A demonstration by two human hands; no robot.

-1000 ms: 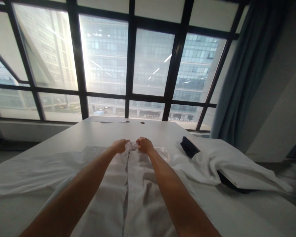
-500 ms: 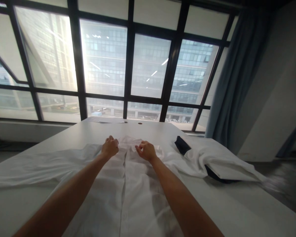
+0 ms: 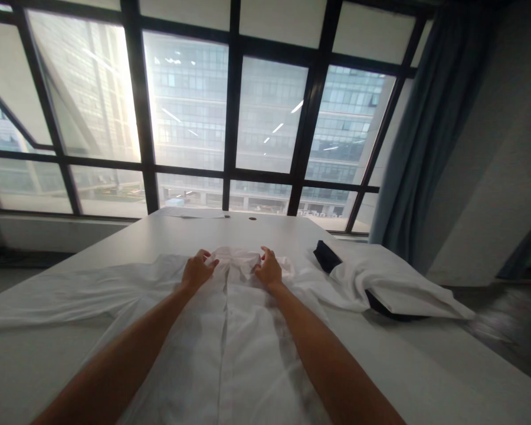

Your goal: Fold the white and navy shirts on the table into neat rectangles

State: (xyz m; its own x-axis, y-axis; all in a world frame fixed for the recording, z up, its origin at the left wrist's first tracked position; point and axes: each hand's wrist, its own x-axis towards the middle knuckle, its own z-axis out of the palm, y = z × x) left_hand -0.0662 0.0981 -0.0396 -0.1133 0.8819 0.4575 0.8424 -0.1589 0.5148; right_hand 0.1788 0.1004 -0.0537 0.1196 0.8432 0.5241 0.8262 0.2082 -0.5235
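A white button-front shirt (image 3: 248,342) lies spread on the white table, its front facing up and its collar (image 3: 234,255) at the far end. On the left end of the collar, my left hand (image 3: 197,270) has its thumb and fingers closed around the fabric. My right hand (image 3: 269,268) grips the collar's right end between thumb and fingers. One sleeve (image 3: 84,292) stretches out to the left. The other side runs right, towards a bunched white cloth (image 3: 393,280) with dark navy parts (image 3: 327,257).
The white table (image 3: 429,366) reaches to a dark-framed window (image 3: 232,118). Some white paper (image 3: 194,213) lies at its far edge, near a round cable hole (image 3: 252,218). A blue-grey curtain (image 3: 425,147) hangs at the right.
Both hands have shifted slightly and turned, with the fingers less curled and now at the collar's two ends. The collar appears spread a little more. The bunched cloth has stayed put.
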